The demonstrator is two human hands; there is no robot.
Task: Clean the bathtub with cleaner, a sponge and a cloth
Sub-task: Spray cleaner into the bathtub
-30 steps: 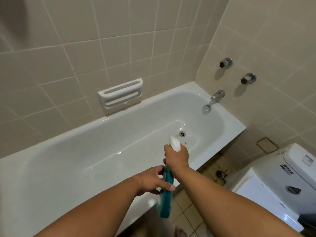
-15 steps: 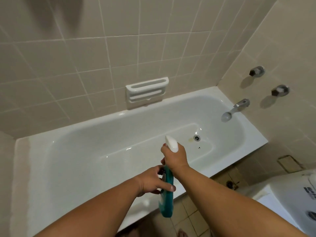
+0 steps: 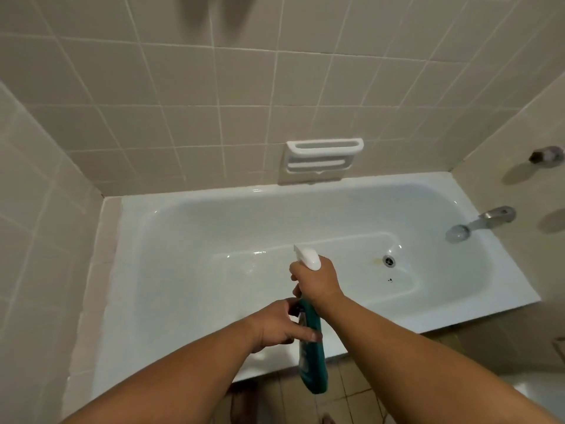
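Note:
A white bathtub (image 3: 189, 240) fills the middle of the head view, its drain (image 3: 389, 260) at the right end. Over the tub's near rim I hold a teal spray bottle of cleaner (image 3: 312, 359) with a white trigger head (image 3: 309, 257) that points into the tub. My right hand (image 3: 318, 281) grips the bottle's neck just under the trigger head. My left hand (image 3: 279, 325) holds the bottle's body from the left, thumb across its front. No sponge or cloth is in view.
A white soap holder (image 3: 324, 156) is fixed to the tiled back wall. A metal spout (image 3: 480, 223) and a tap handle (image 3: 547, 154) stick out of the right wall. Tiled floor (image 3: 360, 390) lies below the tub's near rim.
The view has swung left, so the tub's left end now shows and the toilet at the right has left the frame. Both hands keep the same hold on the bottle.

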